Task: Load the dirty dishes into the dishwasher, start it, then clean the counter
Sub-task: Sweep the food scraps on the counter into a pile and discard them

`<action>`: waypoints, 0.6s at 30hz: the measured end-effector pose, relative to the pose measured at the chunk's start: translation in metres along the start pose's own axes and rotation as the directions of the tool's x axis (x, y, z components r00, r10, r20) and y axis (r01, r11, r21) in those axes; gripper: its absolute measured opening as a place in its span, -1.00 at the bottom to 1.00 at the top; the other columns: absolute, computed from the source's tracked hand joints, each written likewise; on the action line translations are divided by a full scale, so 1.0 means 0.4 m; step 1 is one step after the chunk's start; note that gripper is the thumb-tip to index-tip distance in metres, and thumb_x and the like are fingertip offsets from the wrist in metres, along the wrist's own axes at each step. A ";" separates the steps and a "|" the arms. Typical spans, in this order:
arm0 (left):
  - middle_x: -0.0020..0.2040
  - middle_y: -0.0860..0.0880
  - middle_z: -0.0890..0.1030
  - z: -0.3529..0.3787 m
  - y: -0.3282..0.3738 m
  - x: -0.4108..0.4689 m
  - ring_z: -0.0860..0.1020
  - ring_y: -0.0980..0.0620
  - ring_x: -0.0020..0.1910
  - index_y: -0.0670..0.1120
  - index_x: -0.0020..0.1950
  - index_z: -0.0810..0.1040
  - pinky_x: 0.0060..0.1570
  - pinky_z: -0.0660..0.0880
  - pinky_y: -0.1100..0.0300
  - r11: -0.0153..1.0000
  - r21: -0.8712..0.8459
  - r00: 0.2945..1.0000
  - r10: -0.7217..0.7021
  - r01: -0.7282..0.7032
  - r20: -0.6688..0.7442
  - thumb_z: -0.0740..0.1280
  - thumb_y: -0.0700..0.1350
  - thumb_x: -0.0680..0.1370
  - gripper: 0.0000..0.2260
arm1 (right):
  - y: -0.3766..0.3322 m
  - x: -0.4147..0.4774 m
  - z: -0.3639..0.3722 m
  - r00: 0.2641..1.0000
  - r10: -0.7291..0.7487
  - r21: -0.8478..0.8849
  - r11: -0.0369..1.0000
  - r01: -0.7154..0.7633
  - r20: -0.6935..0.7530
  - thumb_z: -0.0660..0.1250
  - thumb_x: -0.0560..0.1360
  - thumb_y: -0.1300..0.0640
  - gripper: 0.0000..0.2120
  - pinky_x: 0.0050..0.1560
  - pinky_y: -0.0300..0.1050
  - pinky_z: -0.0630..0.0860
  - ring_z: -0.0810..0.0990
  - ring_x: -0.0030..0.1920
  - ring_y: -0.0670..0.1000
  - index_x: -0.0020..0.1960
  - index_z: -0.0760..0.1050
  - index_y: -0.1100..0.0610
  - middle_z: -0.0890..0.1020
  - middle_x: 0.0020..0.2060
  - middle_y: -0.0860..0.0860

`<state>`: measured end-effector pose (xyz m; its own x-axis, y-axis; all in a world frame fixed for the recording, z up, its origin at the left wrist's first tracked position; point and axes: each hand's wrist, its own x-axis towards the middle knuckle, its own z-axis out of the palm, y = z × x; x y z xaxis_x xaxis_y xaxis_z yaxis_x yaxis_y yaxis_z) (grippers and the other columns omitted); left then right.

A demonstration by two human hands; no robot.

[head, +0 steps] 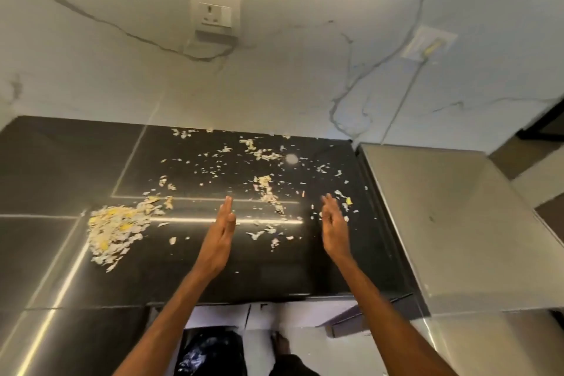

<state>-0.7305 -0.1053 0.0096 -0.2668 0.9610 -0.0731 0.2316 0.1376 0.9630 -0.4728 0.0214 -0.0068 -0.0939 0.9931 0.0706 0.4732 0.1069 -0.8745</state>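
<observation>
The person holds both hands out over the black tabletop [61, 168]. The left hand [221, 232] and the right hand [334, 226] are flat, with straight fingers, and they hold nothing. Each stands on its thin edge, palms facing each other, with a gap between them. It is hard to tell if they touch the tabletop.

The mess to clean is bits of pale and yellow food. A big pile [114, 230] lies well to the left of the left hand, so that hand is nearer to it. Loose scraps [265, 189] lie between the hands and farther back, toward the wall. A few more sit just beside the right hand's fingers.

It looks like the counter-cleaning part of the job. The hands will likely have to sweep the loose scraps together, maybe left toward the pile.

A shiny steel top [442, 223] stands right next to the tabletop on the right. The wall [305, 70] is pale stone with a socket [215, 12]. A black bag [207, 351] sits on the floor, below the front edge. No dishes show.
</observation>
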 end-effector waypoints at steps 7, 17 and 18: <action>0.56 0.35 -0.01 0.088 -0.005 0.017 -0.08 0.39 0.52 0.23 0.59 0.01 0.50 -0.04 0.14 0.987 0.157 0.999 0.041 -0.045 0.027 -0.04 0.42 0.54 -0.36 | 0.251 0.136 -0.194 0.987 0.153 -0.333 0.929 -0.160 -0.047 0.04 0.68 -0.10 -0.39 0.59 -0.01 -0.09 -0.02 0.60 0.01 0.61 0.00 0.16 0.08 0.60 0.07; 0.56 0.35 -0.11 0.265 -0.010 0.068 -0.16 0.36 0.53 0.18 0.60 -0.06 0.52 -0.04 0.14 0.935 0.353 0.999 -0.018 0.029 -0.036 -0.08 0.40 0.54 -0.33 | 0.216 0.173 -0.014 0.926 -0.105 -0.467 0.839 0.278 0.362 -0.28 0.56 -0.35 -0.18 0.58 -0.03 -0.15 -0.10 0.60 0.04 0.62 -0.10 0.18 -0.01 0.61 0.07; 0.56 0.35 -0.12 0.283 -0.014 0.067 -0.17 0.36 0.53 0.17 0.60 -0.07 0.53 -0.05 0.13 0.931 0.362 0.998 -0.026 0.046 -0.060 -0.09 0.40 0.54 -0.32 | 0.194 0.154 0.020 0.899 -0.136 -0.433 0.840 0.328 0.417 -0.33 0.55 -0.38 -0.15 0.58 -0.03 -0.14 -0.11 0.60 0.04 0.62 -0.09 0.18 -0.01 0.61 0.08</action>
<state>-0.6330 -0.0532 -0.0271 -0.3281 0.9410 -0.0823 0.5422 0.2590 0.7994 -0.4488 0.0903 -0.0740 -0.5139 0.8577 -0.0176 0.7457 0.4365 -0.5034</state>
